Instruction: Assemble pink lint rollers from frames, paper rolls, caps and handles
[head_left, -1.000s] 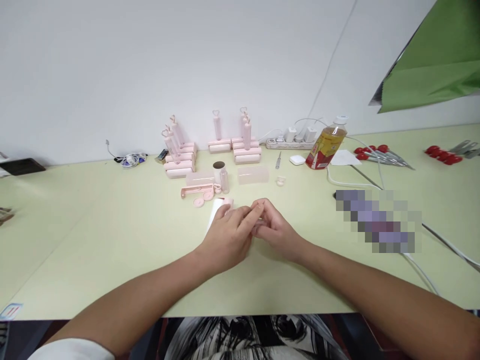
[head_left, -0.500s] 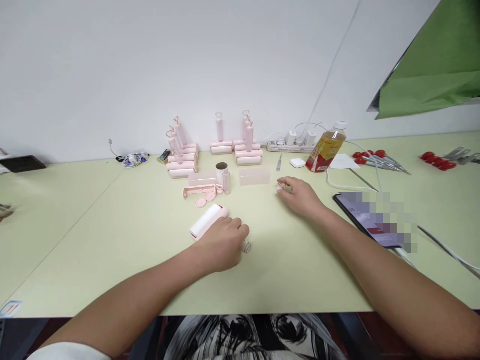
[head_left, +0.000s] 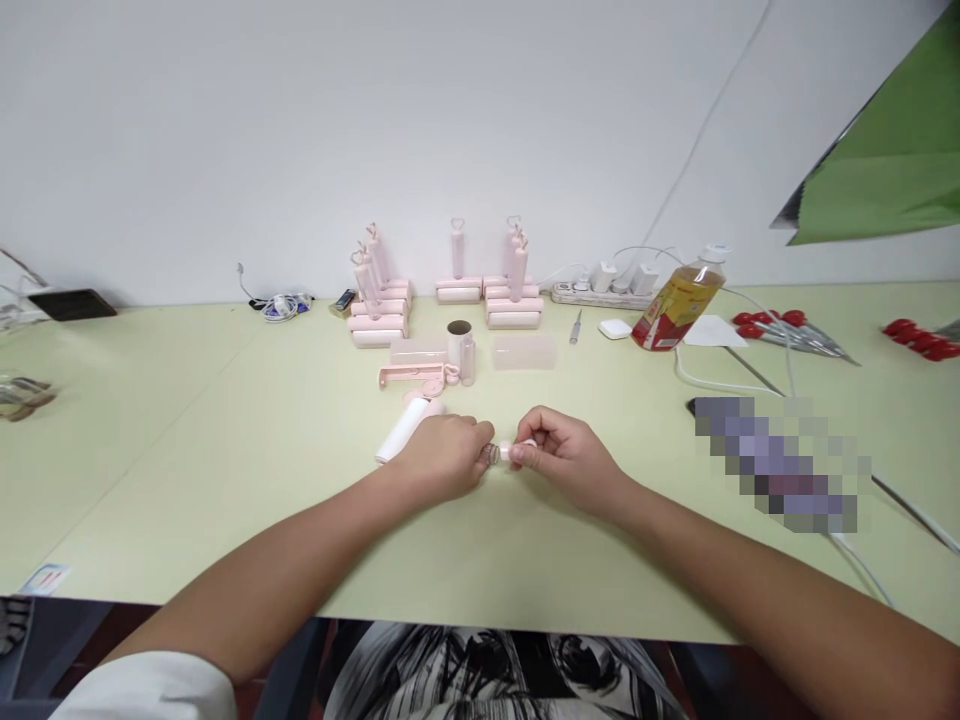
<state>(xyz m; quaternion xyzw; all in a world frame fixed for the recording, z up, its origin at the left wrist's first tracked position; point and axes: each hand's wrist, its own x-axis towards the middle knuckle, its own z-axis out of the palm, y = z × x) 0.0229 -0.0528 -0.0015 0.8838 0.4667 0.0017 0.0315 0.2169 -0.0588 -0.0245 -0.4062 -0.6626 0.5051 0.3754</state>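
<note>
My left hand (head_left: 448,455) is closed around the clear tube handle of a lint roller. The roller's white roll (head_left: 403,430) sticks out beyond my knuckles on the left, and the tube's round open end (head_left: 492,454) shows past my fingers on the right. Between thumb and fingers of my right hand (head_left: 559,452) is a small pale pink handle cap (head_left: 505,453), held up against or just short of that end. My fingers partly cover the cap. Behind lie a pink roller cover (head_left: 405,374), a pink disc (head_left: 433,387) and a small clear tube (head_left: 468,362).
Several pink lint rollers (head_left: 377,330) stand by the wall with handles upright. A cardboard-cored roll (head_left: 459,345) and a translucent pink sleeve (head_left: 525,352) are nearer. To the right are a drink bottle (head_left: 677,305), a power strip (head_left: 592,293), red-handled tools (head_left: 795,330) and a blurred-out phone (head_left: 776,470).
My right hand has come left and nearer, bringing the small cap to the tube's end. My left hand has lifted slightly with the lint roller. The view has shifted a little.
</note>
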